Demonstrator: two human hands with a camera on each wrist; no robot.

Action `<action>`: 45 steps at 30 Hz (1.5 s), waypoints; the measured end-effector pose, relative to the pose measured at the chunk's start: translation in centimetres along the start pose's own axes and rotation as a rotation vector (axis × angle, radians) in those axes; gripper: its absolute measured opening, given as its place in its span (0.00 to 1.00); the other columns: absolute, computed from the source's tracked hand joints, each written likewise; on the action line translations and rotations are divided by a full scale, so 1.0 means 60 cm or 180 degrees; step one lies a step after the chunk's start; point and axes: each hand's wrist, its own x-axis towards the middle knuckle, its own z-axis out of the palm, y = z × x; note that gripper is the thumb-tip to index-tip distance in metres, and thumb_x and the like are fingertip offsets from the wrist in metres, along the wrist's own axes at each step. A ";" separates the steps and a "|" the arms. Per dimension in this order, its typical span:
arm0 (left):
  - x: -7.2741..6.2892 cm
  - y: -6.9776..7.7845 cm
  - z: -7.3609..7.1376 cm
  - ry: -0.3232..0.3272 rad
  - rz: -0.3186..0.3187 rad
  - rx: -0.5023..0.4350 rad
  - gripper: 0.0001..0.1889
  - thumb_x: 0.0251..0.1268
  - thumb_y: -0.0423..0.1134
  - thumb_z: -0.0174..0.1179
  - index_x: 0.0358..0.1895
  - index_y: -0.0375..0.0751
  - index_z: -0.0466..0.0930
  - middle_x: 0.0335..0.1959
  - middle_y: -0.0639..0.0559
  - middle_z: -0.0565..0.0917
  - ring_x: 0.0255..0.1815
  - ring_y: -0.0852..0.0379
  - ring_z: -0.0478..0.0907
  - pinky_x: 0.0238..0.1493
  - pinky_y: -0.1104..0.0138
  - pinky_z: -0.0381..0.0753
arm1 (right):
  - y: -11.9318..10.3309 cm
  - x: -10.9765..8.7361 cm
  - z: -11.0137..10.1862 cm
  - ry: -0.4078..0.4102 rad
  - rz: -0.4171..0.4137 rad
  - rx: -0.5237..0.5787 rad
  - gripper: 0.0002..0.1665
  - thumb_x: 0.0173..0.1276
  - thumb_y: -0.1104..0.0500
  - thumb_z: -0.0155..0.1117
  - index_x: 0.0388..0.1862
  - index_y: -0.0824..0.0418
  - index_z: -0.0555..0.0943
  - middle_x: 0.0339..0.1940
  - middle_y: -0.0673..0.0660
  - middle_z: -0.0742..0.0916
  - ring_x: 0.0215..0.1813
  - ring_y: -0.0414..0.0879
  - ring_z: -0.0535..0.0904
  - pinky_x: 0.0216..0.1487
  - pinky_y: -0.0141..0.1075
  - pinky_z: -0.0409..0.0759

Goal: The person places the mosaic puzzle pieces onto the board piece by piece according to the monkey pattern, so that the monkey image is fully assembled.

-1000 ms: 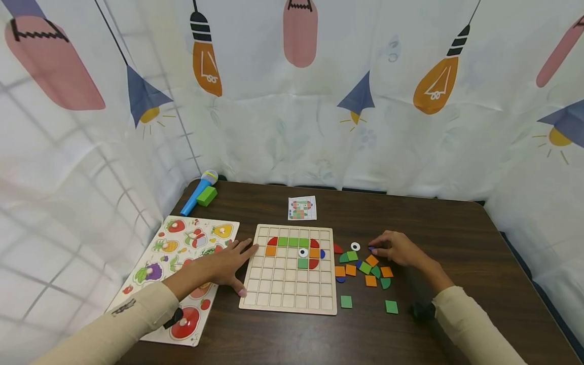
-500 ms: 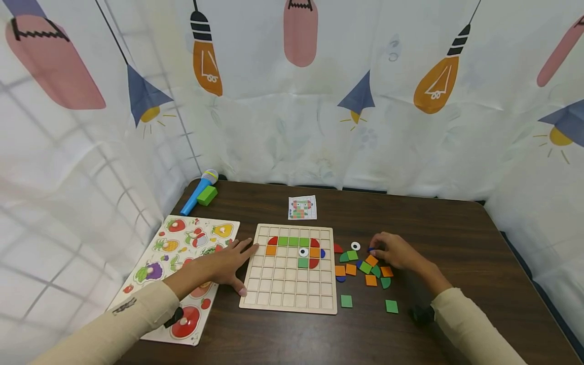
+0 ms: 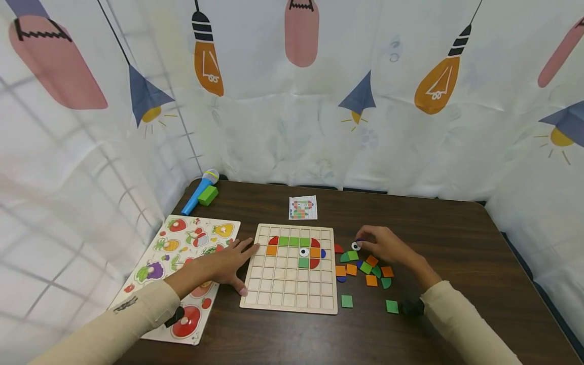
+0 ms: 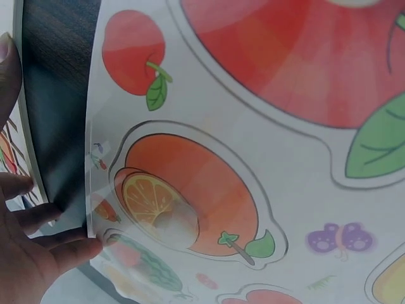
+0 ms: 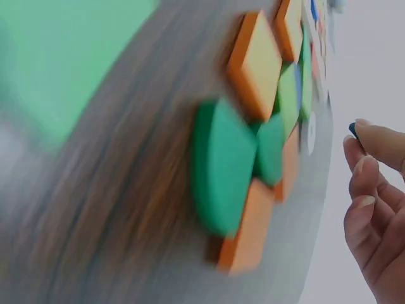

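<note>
Left hand (image 3: 228,266) spread along the wooden grid board's (image 3: 278,289) left edge, likely steadying it; right hand (image 3: 385,247) pinches a small blue piece (image 5: 353,130) near the loose tiles (image 3: 371,280), kept just beside the board, presumably for short reach.

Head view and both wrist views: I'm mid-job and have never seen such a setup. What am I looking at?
No robot: these are a person's bare hands, a left hand and a right hand. The head picture comes from a camera worn on the head; the others from cameras on each wrist. On the table lie a grid board partly filled with coloured pieces, loose pieces beside it, a fruit-picture board, a pattern card, a blue microphone and a green block. The left hand rests along the grid board's left edge; the right hand pinches a small blue piece near a round white piece.
</note>
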 end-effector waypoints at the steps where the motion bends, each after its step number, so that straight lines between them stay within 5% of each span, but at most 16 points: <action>1: 0.000 0.000 0.000 -0.0003 -0.0003 -0.0006 0.63 0.44 0.66 0.75 0.81 0.45 0.50 0.82 0.37 0.49 0.80 0.27 0.46 0.69 0.35 0.63 | -0.007 0.005 0.002 -0.0016 -0.0024 0.0006 0.06 0.74 0.59 0.63 0.47 0.57 0.83 0.41 0.49 0.87 0.39 0.40 0.80 0.43 0.35 0.81; 11: -0.002 -0.008 0.002 -0.0005 0.0050 -0.0114 0.62 0.45 0.64 0.75 0.81 0.43 0.50 0.81 0.36 0.49 0.80 0.26 0.45 0.70 0.35 0.61 | -0.062 0.056 0.031 -0.0191 -0.0204 0.0077 0.13 0.75 0.55 0.62 0.53 0.58 0.84 0.48 0.51 0.88 0.43 0.43 0.79 0.46 0.33 0.81; 21: -0.007 -0.010 -0.005 0.0003 0.0098 -0.0241 0.60 0.48 0.60 0.76 0.80 0.41 0.51 0.81 0.34 0.50 0.80 0.26 0.44 0.70 0.35 0.62 | -0.108 0.111 0.068 -0.0323 -0.0424 0.0344 0.08 0.73 0.56 0.65 0.47 0.57 0.83 0.37 0.49 0.85 0.31 0.42 0.76 0.31 0.32 0.77; 29: -0.006 -0.013 -0.002 0.0027 0.0082 -0.0254 0.61 0.46 0.61 0.76 0.80 0.42 0.51 0.81 0.36 0.50 0.80 0.27 0.45 0.69 0.35 0.63 | -0.149 0.162 0.107 -0.0479 -0.0642 0.0443 0.10 0.74 0.57 0.63 0.49 0.61 0.84 0.37 0.48 0.85 0.33 0.40 0.77 0.37 0.32 0.77; 35: -0.003 -0.014 -0.001 0.0039 0.0059 -0.0198 0.61 0.46 0.63 0.75 0.81 0.44 0.51 0.82 0.37 0.50 0.80 0.28 0.46 0.69 0.35 0.63 | -0.190 0.196 0.140 -0.0628 -0.0611 0.0329 0.08 0.74 0.58 0.63 0.48 0.57 0.85 0.41 0.49 0.88 0.40 0.40 0.80 0.44 0.33 0.79; 45: 0.000 -0.014 0.001 0.0045 0.0071 -0.0141 0.61 0.46 0.64 0.75 0.81 0.44 0.50 0.82 0.37 0.50 0.80 0.29 0.46 0.69 0.36 0.64 | -0.237 0.234 0.186 -0.0671 -0.0475 0.0120 0.06 0.73 0.59 0.65 0.44 0.57 0.87 0.36 0.50 0.89 0.35 0.38 0.80 0.40 0.31 0.78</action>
